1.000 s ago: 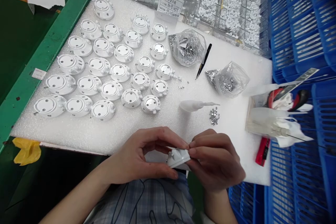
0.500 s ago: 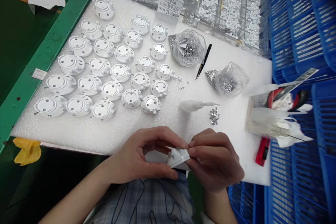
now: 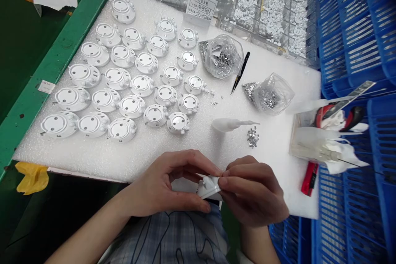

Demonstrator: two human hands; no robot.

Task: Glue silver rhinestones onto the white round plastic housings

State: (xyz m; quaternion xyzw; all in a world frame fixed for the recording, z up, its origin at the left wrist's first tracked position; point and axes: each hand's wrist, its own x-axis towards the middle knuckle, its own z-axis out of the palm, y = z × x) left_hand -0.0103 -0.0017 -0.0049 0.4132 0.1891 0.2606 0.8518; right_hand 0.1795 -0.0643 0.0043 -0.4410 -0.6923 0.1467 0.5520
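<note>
Fingers (image 3: 192,201) of left hand (image 3: 163,183) and right hand (image 3: 255,189) pinch one white piece (image 3: 208,187) (silver bits (image 3: 253,137) at its one o'clock); seemingly edge work, next wanting steadiness.

Bright, whitish light, seemingly from above, spreads evenly over the table (image 3: 148,144), whose pale surface looks nearly washed out towards its right edge. A soft, faint shadow falls from the white bottle (image 3: 225,124) towards the near edge. The right hand (image 3: 255,187) is darker on its underside. Small glints mark the clear bags (image 3: 224,57) and loose metal bits (image 3: 253,137). Beyond the table's left edge and under its near edge, things sink into gloom. A wide lens stretches the blue crates (image 3: 346,16) past the right edge. Focus is fair overall, though the card's (image 3: 201,6) small writing looks smeared.
</note>
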